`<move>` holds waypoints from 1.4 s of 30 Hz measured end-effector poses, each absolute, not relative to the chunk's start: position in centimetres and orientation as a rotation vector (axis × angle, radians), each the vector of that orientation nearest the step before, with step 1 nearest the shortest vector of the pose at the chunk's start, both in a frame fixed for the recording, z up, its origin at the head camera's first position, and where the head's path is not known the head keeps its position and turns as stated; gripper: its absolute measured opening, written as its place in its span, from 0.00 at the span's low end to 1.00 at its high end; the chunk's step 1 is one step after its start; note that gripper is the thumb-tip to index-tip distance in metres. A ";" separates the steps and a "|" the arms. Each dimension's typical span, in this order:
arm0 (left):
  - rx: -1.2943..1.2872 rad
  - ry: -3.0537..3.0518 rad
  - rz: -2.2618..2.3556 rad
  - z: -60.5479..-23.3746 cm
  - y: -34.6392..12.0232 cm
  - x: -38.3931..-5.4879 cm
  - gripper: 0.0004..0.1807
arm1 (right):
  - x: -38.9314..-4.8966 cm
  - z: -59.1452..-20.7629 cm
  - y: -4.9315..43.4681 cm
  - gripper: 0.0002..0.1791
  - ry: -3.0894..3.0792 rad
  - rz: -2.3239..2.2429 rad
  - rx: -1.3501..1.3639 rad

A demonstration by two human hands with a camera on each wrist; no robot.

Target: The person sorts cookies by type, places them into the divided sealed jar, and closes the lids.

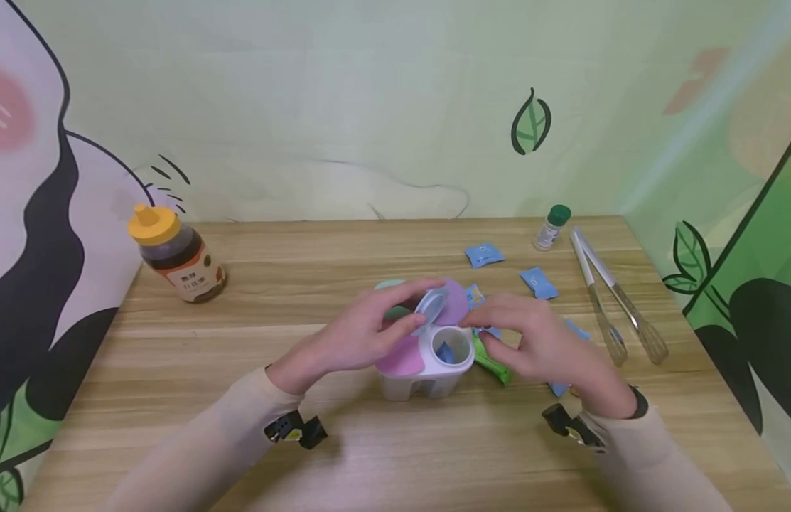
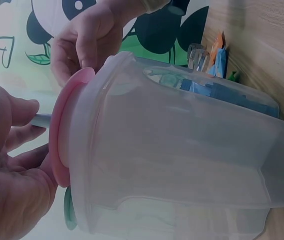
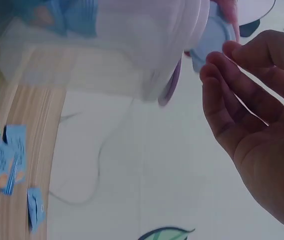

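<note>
Sleeved forearms (image 1: 212,430) converge, left fingers (image 1: 406,291) pinching blue lid (image 1: 431,305).

Beige sleeves (image 1: 225,419), black wristband (image 1: 640,403), boxy black wrist cameras (image 1: 313,432) (with yellow patches)

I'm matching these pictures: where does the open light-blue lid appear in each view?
Head: light-blue lid near centre.
Left wrist: lid at left, edge-on in the left hand.
Right wrist: lid at top right, by the right hand.
Shared landmark: the pale container.
</note>
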State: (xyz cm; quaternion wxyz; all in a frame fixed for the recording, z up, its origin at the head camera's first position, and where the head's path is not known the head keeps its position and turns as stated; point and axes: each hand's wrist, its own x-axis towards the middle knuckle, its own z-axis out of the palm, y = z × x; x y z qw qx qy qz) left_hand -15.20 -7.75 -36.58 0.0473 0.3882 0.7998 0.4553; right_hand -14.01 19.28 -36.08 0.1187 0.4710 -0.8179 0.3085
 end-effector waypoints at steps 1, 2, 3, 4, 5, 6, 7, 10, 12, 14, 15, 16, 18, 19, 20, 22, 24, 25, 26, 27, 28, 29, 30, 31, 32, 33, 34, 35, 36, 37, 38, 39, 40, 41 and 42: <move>1.184 2.441 1.387 -36.6 -7.7 -15.2 0.26 | -14.2 -36.1 19.5 0.15 -2.396 0.911 1.348; 1.183 2.443 1.383 -36.5 -7.7 -15.2 0.26 | -14.3 -36.1 19.7 0.15 -2.394 0.923 1.324; 1.183 2.446 1.378 -36.5 -7.7 -15.2 0.26 | -14.5 -36.1 19.9 0.15 -2.398 0.928 1.300; 1.183 2.447 1.377 -36.5 -7.7 -15.2 0.26 | -14.7 -36.2 20.1 0.15 -2.404 0.932 1.277; 1.184 2.447 1.375 -36.5 -7.7 -15.2 0.26 | -14.8 -36.2 20.4 0.14 -2.411 0.929 1.254; 1.184 2.449 1.375 -36.5 -7.7 -15.2 0.26 | -15.0 -36.3 20.5 0.14 -2.419 0.931 1.231; 1.185 2.449 1.375 -36.5 -7.7 -15.2 0.26 | -15.1 -36.4 20.7 0.14 -2.422 0.936 1.215; 1.185 2.450 1.375 -36.4 -7.7 -15.3 0.26 | -15.5 -36.7 21.0 0.14 -2.429 0.923 1.166; 1.184 2.453 1.373 -36.4 -7.7 -15.3 0.26 | -15.8 -37.0 21.2 0.15 -2.431 0.920 1.135; 1.183 2.461 1.366 -36.4 -7.7 -15.3 0.26 | -16.1 -37.3 21.3 0.15 -2.446 0.910 1.097; 1.182 2.465 1.363 -36.4 -7.7 -15.3 0.26 | -16.2 -37.5 21.4 0.15 -2.458 0.906 1.076; 1.182 2.469 1.359 -36.4 -7.7 -15.3 0.26 | -16.4 -37.7 21.4 0.15 -2.475 0.902 1.052; 1.179 2.472 1.357 -36.4 -7.7 -15.3 0.26 | -16.8 -38.1 21.6 0.14 -2.519 0.889 1.003; 1.178 2.474 1.355 -36.4 -7.7 -15.2 0.26 | -16.9 -38.3 21.6 0.14 -2.539 0.889 0.980; 1.178 2.477 1.352 -36.4 -7.7 -15.2 0.26 | -17.1 -38.5 21.7 0.14 -2.562 0.889 0.955; 1.172 2.476 1.353 -36.4 -7.7 -15.2 0.26 | -17.4 -38.8 21.9 0.14 -2.629 0.903 0.889; 1.168 2.475 1.353 -36.4 -7.7 -15.1 0.26 | -17.6 -39.2 22.0 0.14 -2.693 0.922 0.820; 1.167 2.472 1.355 -36.4 -7.7 -15.1 0.26 | -17.7 -39.4 22.0 0.14 -2.724 0.937 0.787; 1.166 2.469 1.358 -36.4 -7.7 -15.1 0.26 | -17.9 -39.6 22.1 0.15 -2.755 0.942 0.756; 1.166 2.465 1.361 -36.4 -7.7 -15.2 0.26 | -18.0 -39.8 22.1 0.15 -2.779 0.943 0.729; 1.168 2.465 1.362 -36.5 -7.7 -15.2 0.26 | -18.2 -40.1 22.1 0.15 -2.793 0.942 0.712; 1.174 2.464 1.363 -36.5 -7.7 -15.2 0.26 | -18.3 -40.3 22.1 0.15 -2.807 0.943 0.696; 1.178 2.464 1.364 -36.5 -7.7 -15.2 0.26 | -18.5 -40.5 22.1 0.15 -2.816 0.945 0.685; 1.181 2.464 1.365 -36.5 -7.7 -15.2 0.26 | -18.6 -40.8 22.1 0.16 -2.825 0.944 0.674; 1.185 2.464 1.365 -36.5 -7.7 -15.2 0.26 | -18.7 -41.0 22.1 0.16 -2.833 0.940 0.661; 1.188 2.464 1.366 -36.5 -7.7 -15.2 0.26 | -18.8 -41.2 22.1 0.16 -2.840 0.937 0.649; 1.190 2.462 1.367 -36.6 -7.6 -15.2 0.26 | -18.9 -41.4 22.1 0.16 -2.852 0.935 0.635; 1.191 2.460 1.370 -36.5 -7.6 -15.2 0.26 | -19.0 -41.5 22.1 0.17 -2.863 0.934 0.625; 1.189 2.458 1.373 -36.5 -7.6 -15.2 0.26 | -19.1 -41.6 22.1 0.17 -2.876 0.925 0.613; 1.188 2.456 1.376 -36.5 -7.6 -15.2 0.26 | -19.2 -41.7 22.1 0.18 -2.893 0.915 0.603; 1.186 2.457 1.376 -36.5 -7.7 -15.2 0.26 | -19.3 -41.8 22.0 0.18 -2.907 0.908 0.598; 1.183 2.457 1.377 -36.5 -7.7 -15.2 0.26 | -19.5 -41.9 22.1 0.18 -2.923 0.898 0.594; 1.182 2.456 1.379 -36.5 -7.7 -15.2 0.26 | -19.6 -42.0 22.1 0.19 -2.940 0.889 0.590; 1.180 2.458 1.378 -36.5 -7.7 -15.2 0.26 | -19.7 -42.1 22.1 0.19 -2.952 0.887 0.589; 1.180 2.457 1.379 -36.5 -7.7 -15.2 0.26 | -19.9 -42.3 22.1 0.20 -2.968 0.884 0.583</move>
